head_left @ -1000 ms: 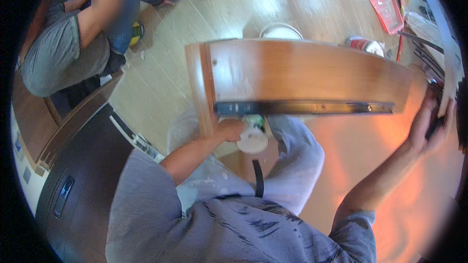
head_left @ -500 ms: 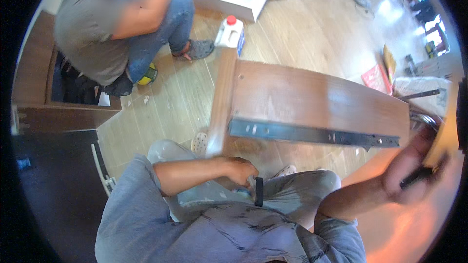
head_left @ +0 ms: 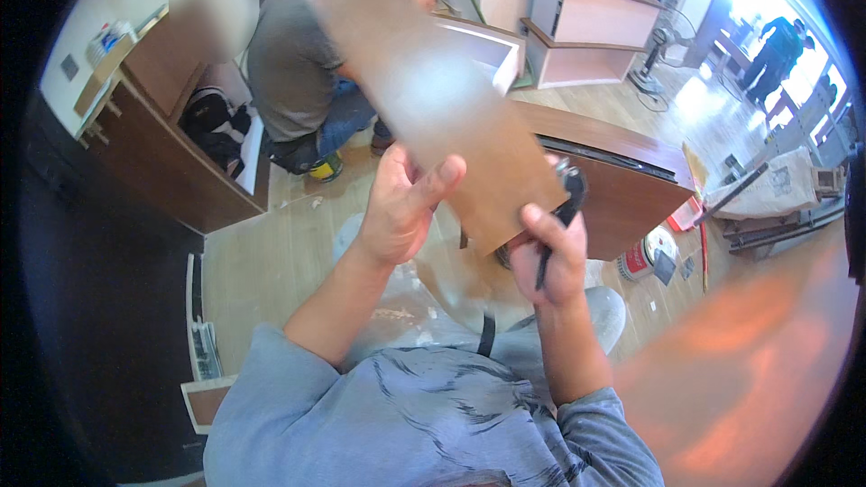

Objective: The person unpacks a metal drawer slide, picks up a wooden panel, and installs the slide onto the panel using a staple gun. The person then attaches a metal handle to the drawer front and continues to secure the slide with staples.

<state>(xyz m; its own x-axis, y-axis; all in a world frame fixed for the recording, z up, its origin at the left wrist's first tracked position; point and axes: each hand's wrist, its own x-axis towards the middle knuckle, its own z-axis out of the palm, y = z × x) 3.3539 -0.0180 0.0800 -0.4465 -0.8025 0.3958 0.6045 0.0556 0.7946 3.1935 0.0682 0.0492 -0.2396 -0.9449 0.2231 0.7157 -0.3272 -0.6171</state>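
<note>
A long, flat brown wooden panel (head_left: 469, 153) stretches up and away in front of me, held between both hands. My left hand (head_left: 408, 203) is closed on its left edge, thumb over the top face. Its near right corner is gripped by my right hand (head_left: 557, 257). That same hand has a black tool with a metal end (head_left: 570, 198) in it; its kind I cannot make out. Just beyond stands a brown wooden drawer or cabinet box (head_left: 600, 194) with a black slide rail (head_left: 622, 160) along its upper side.
A co-worker (head_left: 298, 72) in a grey shirt crouches beyond the panel. A brown cabinet (head_left: 171, 149) stands at the left, stacked white-and-brown drawers (head_left: 591, 18) at the back. To the right are a red-and-white bucket (head_left: 636, 260), a pale sack (head_left: 767, 182) and a standing fan (head_left: 648, 79).
The panel has come from the far right to the middle, and my left hand has risen from my lap onto it. The railed box appears farther right, and the view has shifted.
</note>
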